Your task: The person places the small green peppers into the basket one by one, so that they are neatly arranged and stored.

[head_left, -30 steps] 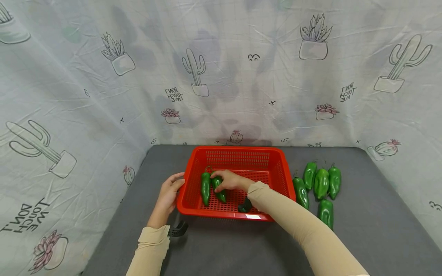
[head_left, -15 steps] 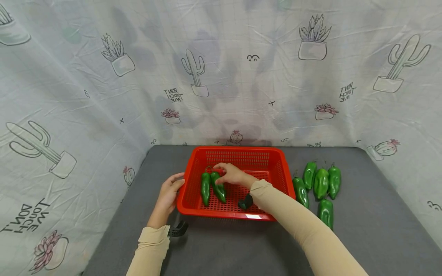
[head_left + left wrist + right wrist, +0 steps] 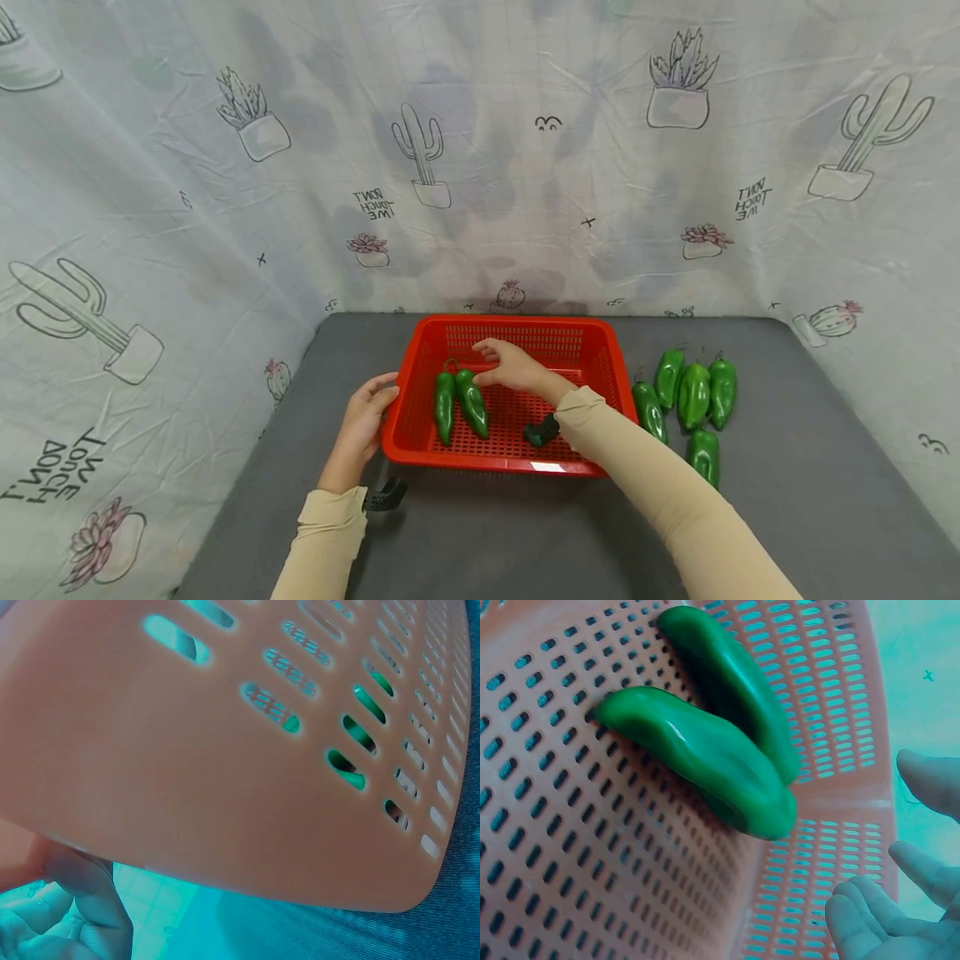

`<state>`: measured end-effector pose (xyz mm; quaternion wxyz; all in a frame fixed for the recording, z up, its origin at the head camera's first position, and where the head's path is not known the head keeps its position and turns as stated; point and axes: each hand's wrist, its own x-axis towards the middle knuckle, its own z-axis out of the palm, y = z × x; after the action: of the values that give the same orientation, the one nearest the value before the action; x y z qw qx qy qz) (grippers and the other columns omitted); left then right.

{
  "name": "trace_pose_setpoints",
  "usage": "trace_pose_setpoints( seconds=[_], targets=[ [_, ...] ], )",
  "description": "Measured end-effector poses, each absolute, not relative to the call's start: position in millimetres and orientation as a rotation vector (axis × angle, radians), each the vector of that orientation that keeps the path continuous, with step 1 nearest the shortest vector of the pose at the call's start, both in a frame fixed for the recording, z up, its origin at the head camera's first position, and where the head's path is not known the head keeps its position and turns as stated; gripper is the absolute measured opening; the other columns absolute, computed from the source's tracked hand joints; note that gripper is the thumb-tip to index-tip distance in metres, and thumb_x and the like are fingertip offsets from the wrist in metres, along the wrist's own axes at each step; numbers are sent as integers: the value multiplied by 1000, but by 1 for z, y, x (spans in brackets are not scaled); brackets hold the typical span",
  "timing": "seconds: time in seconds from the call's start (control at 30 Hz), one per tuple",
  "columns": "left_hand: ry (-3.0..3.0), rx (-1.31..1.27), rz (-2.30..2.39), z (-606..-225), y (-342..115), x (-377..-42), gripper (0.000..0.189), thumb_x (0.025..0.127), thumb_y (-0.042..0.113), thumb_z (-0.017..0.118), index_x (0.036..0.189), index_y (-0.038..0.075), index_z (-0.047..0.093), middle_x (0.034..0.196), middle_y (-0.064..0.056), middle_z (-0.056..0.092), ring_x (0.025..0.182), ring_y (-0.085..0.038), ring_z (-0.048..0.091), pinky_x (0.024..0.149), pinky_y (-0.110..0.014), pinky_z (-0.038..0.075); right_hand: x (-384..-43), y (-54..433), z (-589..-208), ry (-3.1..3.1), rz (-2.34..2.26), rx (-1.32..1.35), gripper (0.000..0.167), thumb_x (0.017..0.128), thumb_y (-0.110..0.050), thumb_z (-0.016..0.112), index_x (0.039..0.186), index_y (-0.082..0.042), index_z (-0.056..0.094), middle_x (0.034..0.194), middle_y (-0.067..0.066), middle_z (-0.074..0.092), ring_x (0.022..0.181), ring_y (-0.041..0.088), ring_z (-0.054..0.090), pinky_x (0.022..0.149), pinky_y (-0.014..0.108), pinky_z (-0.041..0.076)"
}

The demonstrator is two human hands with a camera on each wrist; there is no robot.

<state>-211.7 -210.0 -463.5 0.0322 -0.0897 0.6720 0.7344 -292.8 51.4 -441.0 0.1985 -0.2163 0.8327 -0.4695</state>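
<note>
Two green peppers (image 3: 472, 406) lie side by side in the left part of our red basket (image 3: 480, 460), long axes pointing toward us, just left of our nearer right hand (image 3: 516, 367), spread and empty, while our left hand (image 3: 365, 421) grips the basket's left rim (image 3: 412, 358).

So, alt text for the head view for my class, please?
Two green peppers lie side by side in a red basket; a person's right hand hovers beside them and the left hand holds the basket's edge. Five more green peppers lie to the right on the grey table.
</note>
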Motion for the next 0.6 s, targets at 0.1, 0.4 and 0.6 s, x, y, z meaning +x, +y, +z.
trace_pose_setpoints(
  seconds=[0.1,0.4,0.6],
  targets=[
    [2073,-274,2247,-463,-211,-212,38,97,8,50,134,1,45,89,4,64,76,-12,64,69,-29,55,-292,59,-434,2334,-1343,-598,62,88,-16,68,142,-4,39,147,16,38,134,33,38,107,49,35],
    [2075,-265,2227,-461,-213,-212,39,98,10,50,135,2,43,92,3,63,79,-14,65,71,-30,55,-293,87,-417,2334,-1452,-599,65,88,-20,68,143,-5,36,146,17,38,133,32,38,108,49,35],
    [2062,-261,2216,-461,-213,-212,41,98,12,50,137,2,42,95,2,62,80,-14,65,71,-30,55,-287,106,-404,2339,-1536,-534,63,89,-20,67,143,-8,37,146,16,39,134,31,38,105,50,37]
  ],
)
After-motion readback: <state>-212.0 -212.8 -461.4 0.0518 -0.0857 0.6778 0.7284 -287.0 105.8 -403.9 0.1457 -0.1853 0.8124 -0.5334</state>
